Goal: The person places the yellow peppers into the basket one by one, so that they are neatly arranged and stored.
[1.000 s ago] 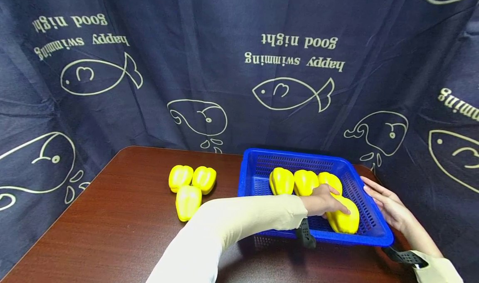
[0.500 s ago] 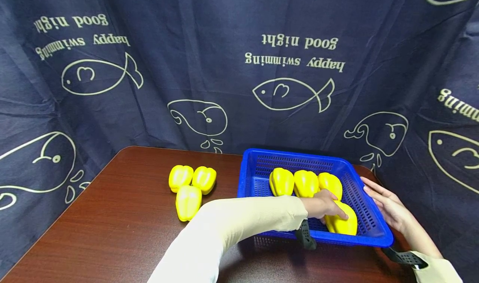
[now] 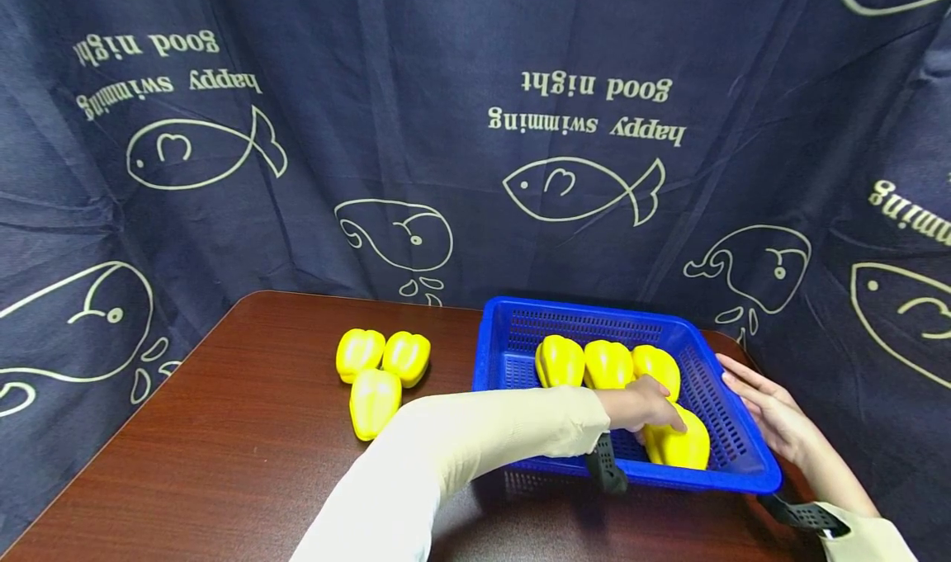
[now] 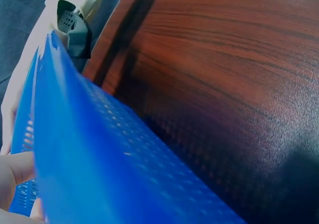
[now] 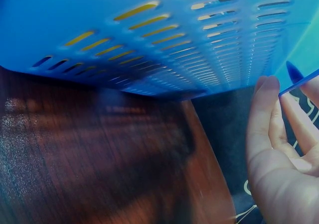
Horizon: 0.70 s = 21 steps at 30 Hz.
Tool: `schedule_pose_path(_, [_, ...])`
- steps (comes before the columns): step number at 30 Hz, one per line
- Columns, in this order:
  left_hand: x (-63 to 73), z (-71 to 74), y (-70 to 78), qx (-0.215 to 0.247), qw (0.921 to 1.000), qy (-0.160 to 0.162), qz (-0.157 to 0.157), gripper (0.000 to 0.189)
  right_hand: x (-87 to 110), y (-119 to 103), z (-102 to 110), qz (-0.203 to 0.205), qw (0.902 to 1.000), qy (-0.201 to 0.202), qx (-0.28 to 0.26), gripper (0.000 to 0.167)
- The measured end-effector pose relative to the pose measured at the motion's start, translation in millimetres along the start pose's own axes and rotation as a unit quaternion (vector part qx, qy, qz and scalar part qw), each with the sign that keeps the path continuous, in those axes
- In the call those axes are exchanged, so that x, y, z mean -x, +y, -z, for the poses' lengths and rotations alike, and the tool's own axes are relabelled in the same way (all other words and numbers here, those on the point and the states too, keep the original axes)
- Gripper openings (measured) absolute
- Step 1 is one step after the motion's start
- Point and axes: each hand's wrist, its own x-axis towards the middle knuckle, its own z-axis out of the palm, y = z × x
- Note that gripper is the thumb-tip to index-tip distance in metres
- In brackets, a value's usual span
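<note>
My left hand [image 3: 650, 407] reaches down into the blue plastic basket [image 3: 579, 304]. Its fingers and thumb curl over a yellow bell pepper [image 3: 683, 446] at the basket's front right corner; the fingers' far side is hidden. Behind it a row of yellow bell peppers [image 3: 609, 366] lies in the same basket. In the left wrist view the basket wall [image 4: 94, 149] fills much of the picture, with part of the left hand [image 4: 15, 179] at its edge. Along the basket's right side my right hand [image 3: 773, 413] rests with extended fingers; the right wrist view has its fingertips [image 5: 269, 84] touching the rim.
Left of the basket, three more yellow bell peppers [image 3: 375, 401] sit close together on the brown wooden table [image 3: 223, 413]. A dark blue curtain [image 3: 416, 116] with fish prints hangs right behind the table. The left sleeve [image 3: 513, 426] crosses the basket's front edge.
The left hand and its bell pepper have shifted slightly toward the front and left in the basket, with little movement over the last half second. The right hand has stayed put.
</note>
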Motion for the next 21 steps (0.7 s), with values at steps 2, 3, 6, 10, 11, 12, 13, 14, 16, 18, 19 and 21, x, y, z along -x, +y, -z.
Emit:
schedule_pose_path(2, [0.3,2.7,0.2,0.004,1.0,0.002,-0.005,0.034,-0.1,0,0,0.003,1.0,-0.006,0.0,0.047])
schedule_pose_path(3, [0.4,4.1,0.1,0.01,0.9999,0.001,-0.007,0.035,-0.2,0,0,0.005,1.0,-0.007,0.0,0.047])
schedule_pose_path(6, [0.8,8.4,-0.3,0.017,0.9997,-0.002,-0.018,0.035,-0.2,0,-1,0.006,0.9999,-0.011,-0.001,0.047])
schedule_pose_path(10, [2.1,15.6,0.2,0.025,0.999,-0.009,-0.037,0.035,-0.4,0,-1,0.004,1.0,-0.003,0.001,0.047])
schedule_pose_path(11, [2.6,17.5,0.8,0.026,0.9987,-0.011,-0.042,0.034,-0.3,0,-1,0.003,1.0,-0.001,0.001,0.047])
schedule_pose_path(12, [3.3,19.6,1.3,0.029,0.9984,-0.014,-0.047,0.035,-0.2,0,-1,0.001,1.0,0.0,0.001,0.046])
schedule_pose_path(13, [4.2,21.9,2.1,0.032,0.998,-0.017,-0.051,0.035,-0.1,1,-1,0.0,1.0,0.001,0.002,0.046])
schedule_pose_path(14, [5.3,24.2,3.0,0.034,0.9978,-0.02,-0.054,0.035,0.0,1,-1,-0.001,1.0,0.002,0.003,0.046])
schedule_pose_path(16, [7.9,28.5,4.6,0.036,0.9974,-0.024,-0.058,0.035,0.3,1,-1,-0.002,1.0,0.003,0.003,0.046])
schedule_pose_path(18, [10.4,32.5,5.7,0.039,0.9965,-0.029,-0.067,0.037,0.4,1,0,-0.004,1.0,0.003,0.004,0.046])
schedule_pose_path(19, [11.7,34.8,6.4,0.04,0.9963,-0.031,-0.069,0.036,0.3,1,0,-0.004,1.0,0.003,0.005,0.046])
schedule_pose_path(21, [14.4,39.6,6.7,0.04,0.9955,-0.033,-0.079,0.036,0.3,1,0,-0.007,0.9999,0.01,0.009,0.046])
